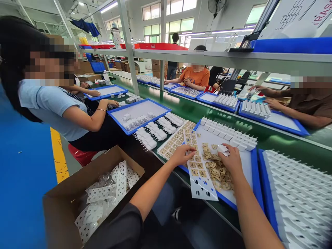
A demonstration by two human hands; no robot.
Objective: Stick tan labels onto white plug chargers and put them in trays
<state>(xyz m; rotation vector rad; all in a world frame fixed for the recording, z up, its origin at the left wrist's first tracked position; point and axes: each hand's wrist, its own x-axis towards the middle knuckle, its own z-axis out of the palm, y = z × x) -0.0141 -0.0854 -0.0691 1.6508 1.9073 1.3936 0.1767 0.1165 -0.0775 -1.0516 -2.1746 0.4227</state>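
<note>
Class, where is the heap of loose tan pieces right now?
In the head view, the heap of tan pieces lies right of centre in a blue-rimmed tray, between the sheet under the left hand and the right hand.

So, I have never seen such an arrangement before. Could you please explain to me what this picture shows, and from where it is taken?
There is no machine here, only a person's bare left hand and right hand, seen by a camera worn on the head that looks forward and down. The right hand holds a small white block. The left hand is over a white sheet with tan labels; I cannot tell whether it grips anything. The sheet lies partly across a blue-rimmed tray, beside a heap of loose tan pieces. A row of white blocks lines the tray's far side.
</note>
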